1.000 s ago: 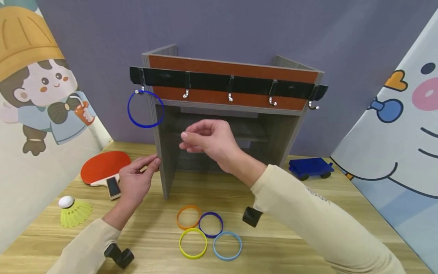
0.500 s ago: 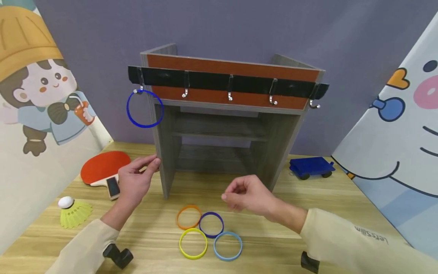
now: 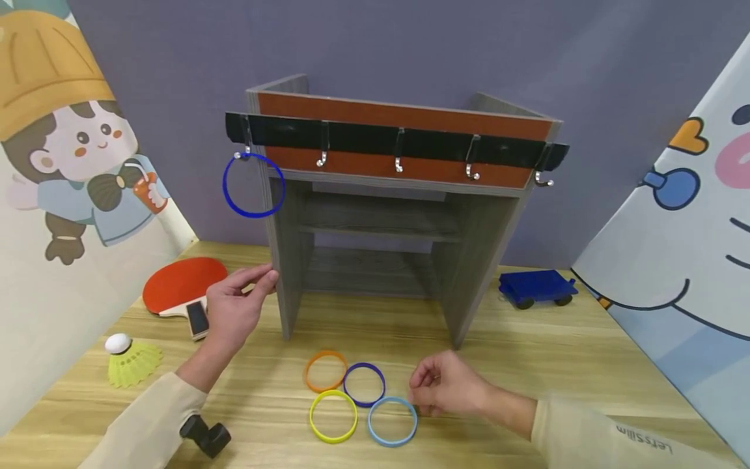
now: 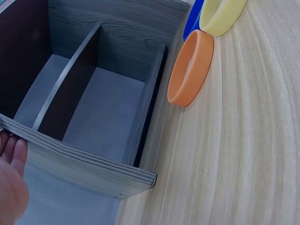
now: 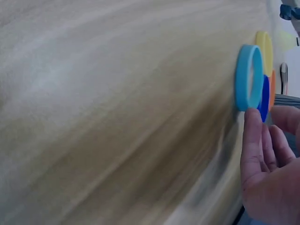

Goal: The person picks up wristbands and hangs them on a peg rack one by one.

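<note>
A small grey wooden shelf unit stands on the table, a black hook rail across its red-brown front. My left hand holds the front edge of its left side panel with thumb and fingertips. From the leftmost hook hangs a blue ring. In front of the unit lie an orange ring, a dark blue ring, a yellow ring and a light blue ring. My right hand is at the light blue ring's right side, thumb and fingers apart in the right wrist view; contact is unclear.
On the left lie a red table tennis bat and a yellow shuttlecock. A blue toy cart stands right of the unit. Cartoon panels and a grey-purple backdrop enclose the table.
My right hand has come down from in front of the shelf unit, moving right to beside the light blue ring. The left hand has stayed at the side panel.
</note>
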The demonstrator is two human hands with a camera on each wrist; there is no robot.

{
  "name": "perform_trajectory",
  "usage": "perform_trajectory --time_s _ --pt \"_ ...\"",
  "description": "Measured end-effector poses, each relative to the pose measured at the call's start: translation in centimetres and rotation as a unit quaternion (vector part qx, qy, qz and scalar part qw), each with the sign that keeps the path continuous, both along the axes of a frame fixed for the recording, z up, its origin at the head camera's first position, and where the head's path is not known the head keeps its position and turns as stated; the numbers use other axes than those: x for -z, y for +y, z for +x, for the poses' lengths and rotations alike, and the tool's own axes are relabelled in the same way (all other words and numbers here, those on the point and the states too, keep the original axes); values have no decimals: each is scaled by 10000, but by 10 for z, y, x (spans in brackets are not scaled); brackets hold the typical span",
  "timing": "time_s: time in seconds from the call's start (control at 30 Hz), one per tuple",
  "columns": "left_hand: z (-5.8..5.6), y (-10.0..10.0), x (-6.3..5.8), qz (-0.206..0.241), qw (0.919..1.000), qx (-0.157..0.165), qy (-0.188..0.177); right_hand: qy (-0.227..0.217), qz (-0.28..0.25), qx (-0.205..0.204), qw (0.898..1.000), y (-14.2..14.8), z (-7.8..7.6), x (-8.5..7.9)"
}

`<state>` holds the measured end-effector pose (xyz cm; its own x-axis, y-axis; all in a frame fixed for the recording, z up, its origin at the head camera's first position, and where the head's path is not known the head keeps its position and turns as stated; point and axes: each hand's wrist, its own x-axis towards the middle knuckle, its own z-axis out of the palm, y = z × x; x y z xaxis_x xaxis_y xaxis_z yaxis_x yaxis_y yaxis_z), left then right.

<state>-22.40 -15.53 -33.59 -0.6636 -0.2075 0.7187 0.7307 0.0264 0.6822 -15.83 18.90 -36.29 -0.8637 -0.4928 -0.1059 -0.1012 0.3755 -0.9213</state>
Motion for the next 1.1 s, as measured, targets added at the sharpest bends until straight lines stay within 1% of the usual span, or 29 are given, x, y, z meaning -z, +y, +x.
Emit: perform_trajectory --time_s 0.13,0.27,0.43,0.57,0.67,0.97,1.1 --pt "8 3 -10 -104 9999 -70 -18 -63 137 82 9999 0 2 8" --pt "11 4 -14 -301 9993 -202 -40 -22 221 111 9997 -3 3 12" --pt "11 3 -13 -294 9995 -146 -18 71 366 89 9993 -6 3 14" --pt "10 3 -12 -305 9993 -207 -81 206 522 67 9984 -8 2 15" --pt "9 2 -12 -295 9992 -225 -115 253 552 52 9981 -8 1 16" --pt "9 3 -12 -217 9996 -121 -120 399 636 -17 9972 -7 1 15" --pt "9 3 -12 -160 9997 -100 -131 488 568 -34 9972 -5 2 17"
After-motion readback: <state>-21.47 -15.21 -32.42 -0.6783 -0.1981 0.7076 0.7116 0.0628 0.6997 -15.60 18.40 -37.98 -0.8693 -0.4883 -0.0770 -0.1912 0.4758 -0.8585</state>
